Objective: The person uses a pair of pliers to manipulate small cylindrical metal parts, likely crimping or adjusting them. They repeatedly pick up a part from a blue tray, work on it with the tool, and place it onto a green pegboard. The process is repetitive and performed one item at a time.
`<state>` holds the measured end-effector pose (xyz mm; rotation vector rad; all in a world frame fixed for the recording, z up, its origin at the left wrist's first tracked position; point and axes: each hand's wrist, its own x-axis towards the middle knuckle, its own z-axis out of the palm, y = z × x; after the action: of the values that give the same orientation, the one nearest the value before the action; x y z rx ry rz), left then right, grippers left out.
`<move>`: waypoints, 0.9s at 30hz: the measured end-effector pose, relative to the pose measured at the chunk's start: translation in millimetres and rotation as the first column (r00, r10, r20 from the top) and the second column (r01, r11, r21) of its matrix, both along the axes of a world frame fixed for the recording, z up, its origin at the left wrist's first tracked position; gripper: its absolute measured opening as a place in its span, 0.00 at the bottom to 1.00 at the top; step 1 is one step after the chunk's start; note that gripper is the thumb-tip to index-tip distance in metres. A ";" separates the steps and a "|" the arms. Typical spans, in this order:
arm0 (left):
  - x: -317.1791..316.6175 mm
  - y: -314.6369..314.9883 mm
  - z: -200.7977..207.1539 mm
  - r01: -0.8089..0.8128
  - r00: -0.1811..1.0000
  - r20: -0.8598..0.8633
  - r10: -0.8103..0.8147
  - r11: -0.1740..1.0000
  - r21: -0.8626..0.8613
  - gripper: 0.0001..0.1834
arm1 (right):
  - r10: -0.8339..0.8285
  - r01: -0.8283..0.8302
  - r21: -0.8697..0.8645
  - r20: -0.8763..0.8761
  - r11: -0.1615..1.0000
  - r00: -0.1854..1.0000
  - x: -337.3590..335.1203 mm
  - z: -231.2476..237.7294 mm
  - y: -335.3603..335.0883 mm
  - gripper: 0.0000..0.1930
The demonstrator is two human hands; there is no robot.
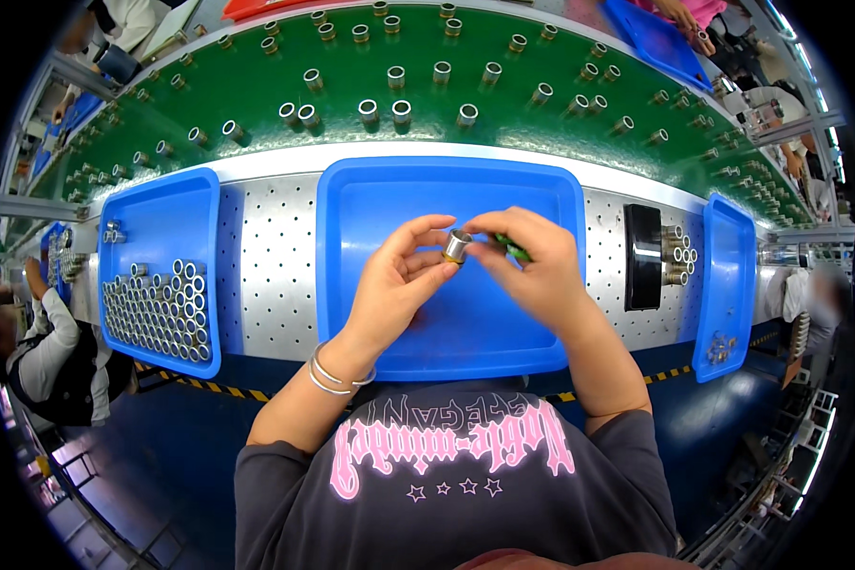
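Observation:
Above the middle blue tray point(451, 366), my left hand point(394, 275) pinches a short silver metal sleeve point(457, 247) between thumb and fingers. The sleeve is slightly tilted, its open end up, with a brass-coloured band at the bottom. My right hand point(537, 266) is closed around a small green tool point(513, 248); most of it is hidden in the palm, so its kind does not show. The right thumb and forefinger meet at the sleeve's upper right rim.
A blue tray point(211, 285) at left holds rows of similar sleeves. At right are a black rectangular box point(643, 256), several sleeves point(680, 255) and another blue tray point(723, 313) with small parts. Beyond runs a green belt point(256, 81) carrying scattered sleeves. Other people work around it.

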<state>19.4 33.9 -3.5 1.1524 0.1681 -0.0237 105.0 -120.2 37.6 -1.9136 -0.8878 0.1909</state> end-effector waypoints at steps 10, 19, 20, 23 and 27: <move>-7.5 6.5 0.0 -0.034 0.997 -0.082 0.012 0.961 -0.274 0.24 | 0.051 -0.033 0.085 -0.215 0.996 0.975 -11.9 -4.0 2.4 0.04; -8.8 5.2 1.7 -0.006 0.996 -0.089 -0.028 0.930 -0.367 0.25 | 0.127 0.056 0.311 -0.537 0.949 0.834 -15.3 -12.0 -1.6 0.06; -8.9 5.8 0.6 -0.011 0.994 -0.101 -0.030 0.921 -0.389 0.24 | 0.163 0.064 0.355 -0.574 0.933 0.802 -17.0 -6.6 -0.3 0.05; -9.4 6.4 1.8 -0.030 0.991 -0.129 -0.031 0.892 -0.452 0.24 | 0.173 0.110 0.400 -0.607 0.910 0.776 -17.9 -7.5 -4.6 0.05; -10.3 7.0 7.3 -0.059 0.989 -0.147 -0.016 0.871 -0.487 0.25 | 0.099 0.093 0.337 -0.511 0.937 0.854 -19.0 -14.2 -7.8 0.04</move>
<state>9.1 40.9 3.8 0.6365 0.2884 -0.1256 85.9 -128.0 23.4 -1.4165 -0.5085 0.4966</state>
